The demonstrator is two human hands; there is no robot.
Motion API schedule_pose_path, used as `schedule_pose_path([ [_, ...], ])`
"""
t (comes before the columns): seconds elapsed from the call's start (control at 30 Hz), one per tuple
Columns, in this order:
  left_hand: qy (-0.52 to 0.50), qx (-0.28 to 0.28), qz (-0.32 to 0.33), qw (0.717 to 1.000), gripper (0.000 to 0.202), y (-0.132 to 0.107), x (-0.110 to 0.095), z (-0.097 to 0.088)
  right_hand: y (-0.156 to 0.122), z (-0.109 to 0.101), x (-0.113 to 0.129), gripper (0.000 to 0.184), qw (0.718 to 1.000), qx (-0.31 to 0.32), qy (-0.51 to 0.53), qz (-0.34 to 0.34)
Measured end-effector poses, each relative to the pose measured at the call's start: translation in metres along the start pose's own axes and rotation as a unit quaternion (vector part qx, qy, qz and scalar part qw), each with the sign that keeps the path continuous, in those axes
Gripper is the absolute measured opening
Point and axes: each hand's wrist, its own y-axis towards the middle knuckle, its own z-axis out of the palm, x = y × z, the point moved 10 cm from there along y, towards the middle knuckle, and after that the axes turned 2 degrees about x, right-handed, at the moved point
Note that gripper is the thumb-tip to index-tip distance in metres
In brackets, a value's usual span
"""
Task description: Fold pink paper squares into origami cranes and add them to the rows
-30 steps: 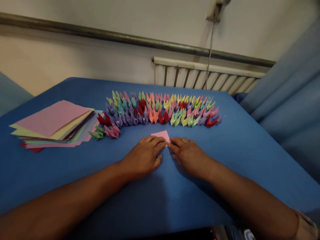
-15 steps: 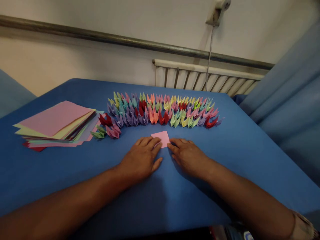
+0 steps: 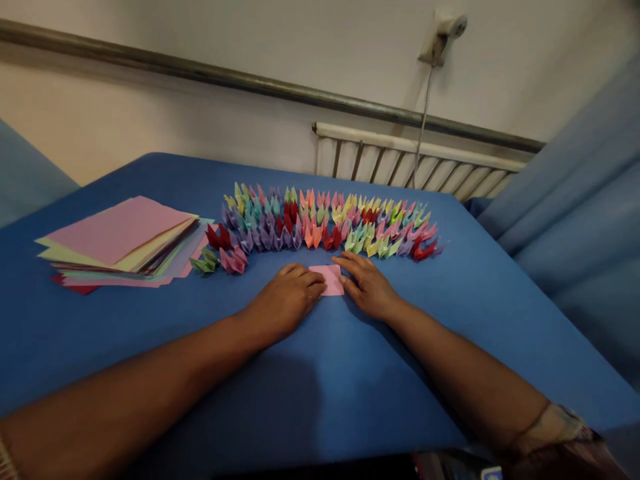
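Note:
A small pink square of origami paper (image 3: 332, 280) lies on the blue-covered table between my two hands, its sides roughly straight to me. My left hand (image 3: 290, 299) has its fingers closed together at the paper's left edge; the thumb is mostly hidden beneath them. At the right edge, my right hand (image 3: 367, 287) touches the paper with its thumb. Its fingers are spread, and the forefinger reaches out past the paper's far right corner. Just beyond the hands stand rows of folded paper cranes (image 3: 313, 233) in many colours.
To the left lies an uneven stack of coloured paper sheets (image 3: 120, 230), pink on top. A green crane (image 3: 205, 261) and a pink crane (image 3: 233, 260) sit near it. Behind the table (image 3: 400, 373) are a radiator (image 3: 415, 150) and a wall rail (image 3: 225, 77); a blue curtain (image 3: 575, 200) hangs at right.
The pink paper has turned from slanted to nearly straight. My left fingers and thumb have drawn together. My right fingers have spread, the forefinger moving to the far corner.

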Motion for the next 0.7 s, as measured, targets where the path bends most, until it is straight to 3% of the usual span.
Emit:
schedule_pose_path([
  [0.13,-0.025,-0.011,0.014,1.000,0.031,-0.002,0.006,-0.003,0.004,0.011,0.001,0.039,0.999,0.041,0.009,-0.009],
  [0.33,-0.036,-0.021,0.003,0.999,0.032,-0.003,0.020,-0.008,-0.002,0.003,0.004,0.026,0.998,0.005,0.068,-0.008],
  [0.57,-0.081,0.000,-0.017,0.997,0.026,-0.005,0.007,-0.013,-0.021,0.002,0.020,0.041,0.997,0.009,0.081,-0.009],
  [0.7,-0.087,0.006,-0.015,0.996,0.031,-0.006,0.004,-0.013,-0.015,0.002,0.018,0.038,0.996,-0.017,0.081,-0.013],
])
